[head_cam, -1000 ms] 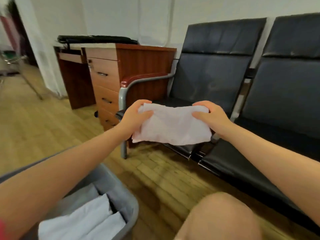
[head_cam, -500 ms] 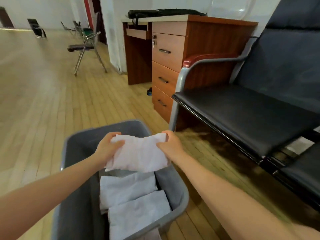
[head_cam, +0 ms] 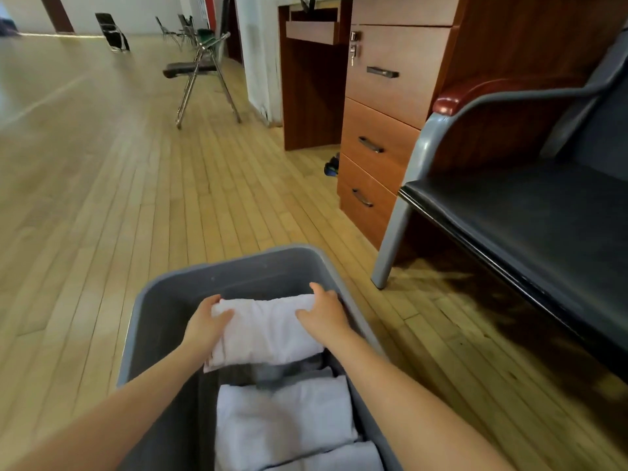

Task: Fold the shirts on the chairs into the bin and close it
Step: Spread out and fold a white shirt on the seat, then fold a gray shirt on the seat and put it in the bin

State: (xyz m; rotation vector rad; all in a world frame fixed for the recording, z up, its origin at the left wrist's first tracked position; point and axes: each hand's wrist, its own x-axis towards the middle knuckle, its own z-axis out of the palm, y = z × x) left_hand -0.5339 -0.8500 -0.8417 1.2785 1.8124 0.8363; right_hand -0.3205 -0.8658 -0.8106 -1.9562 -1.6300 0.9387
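A grey plastic bin (head_cam: 238, 266) stands open on the wooden floor in front of me. Inside its far end is a folded white shirt (head_cam: 268, 329), held at both ends. My left hand (head_cam: 204, 326) grips its left end, thumb on top. My right hand (head_cam: 324, 312) grips its right end beside the bin's right wall. Nearer to me, two more folded white shirts (head_cam: 282, 419) lie in the bin. No lid is in view.
A black padded chair (head_cam: 530, 219) with a grey metal frame and red armrest stands to the right. A wooden drawer cabinet (head_cam: 384, 107) is behind it. A folding metal chair (head_cam: 200, 69) stands further back on the wide wooden floor.
Both hands carried the folded white shirt from the chair side over the bin and lowered it inside the far end. My view swung left and down toward the bin.
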